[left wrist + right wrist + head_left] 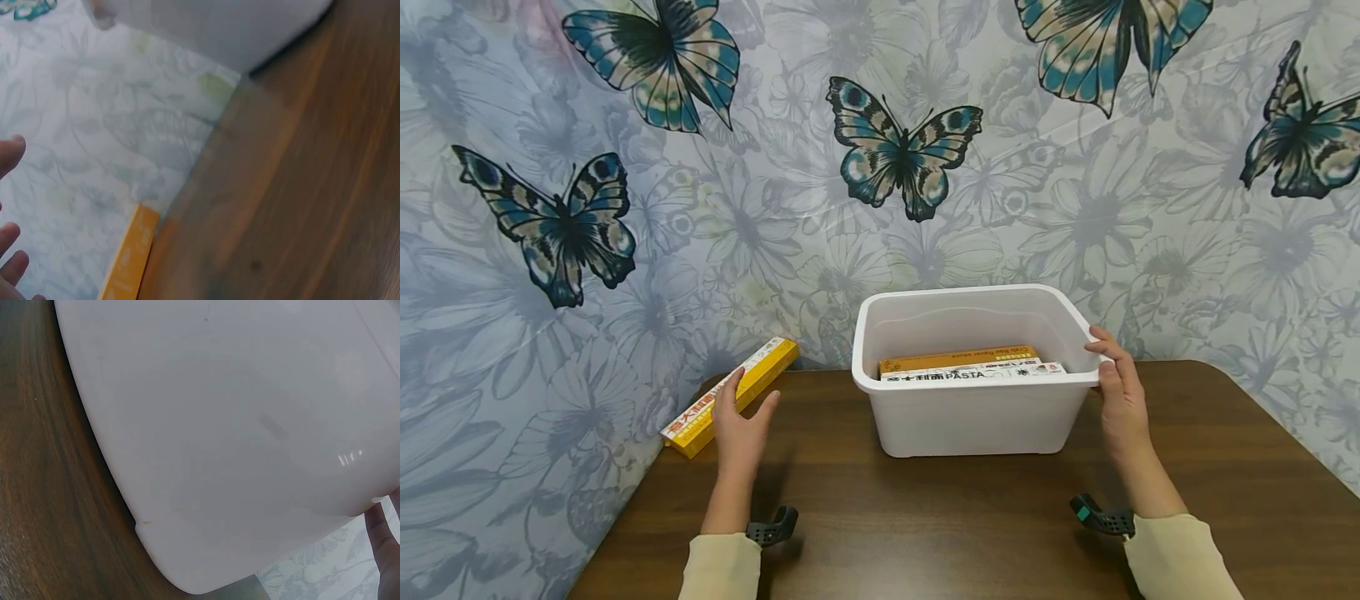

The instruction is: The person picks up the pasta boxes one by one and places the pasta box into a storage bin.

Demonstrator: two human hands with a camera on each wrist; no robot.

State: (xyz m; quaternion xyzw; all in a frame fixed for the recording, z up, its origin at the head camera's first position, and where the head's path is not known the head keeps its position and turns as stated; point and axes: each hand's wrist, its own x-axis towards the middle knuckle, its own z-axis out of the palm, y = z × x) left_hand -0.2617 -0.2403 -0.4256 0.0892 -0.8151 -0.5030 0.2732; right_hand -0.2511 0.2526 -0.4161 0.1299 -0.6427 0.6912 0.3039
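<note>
At the table's left edge lies a yellow and white box (698, 427) with red lettering, its orange side (132, 256) low in the left wrist view. My left hand (741, 435) is spread beside it, thumb and fingers apart, overlapping the box in the head view. A white plastic bin (973, 423) stands right of centre. My right hand (1126, 408) grips its right rim, fingers over the edge and thumb at the front. Inside the bin are a white box marked PASTA (970, 373) and an orange-brown box (957, 358), their lower parts hidden by the front wall.
Everything rests on a dark brown wooden table (940, 517) with rounded back corners. A floral wall covering with butterflies (904, 150) rises right behind it. Each wrist wears a dark band (772, 527).
</note>
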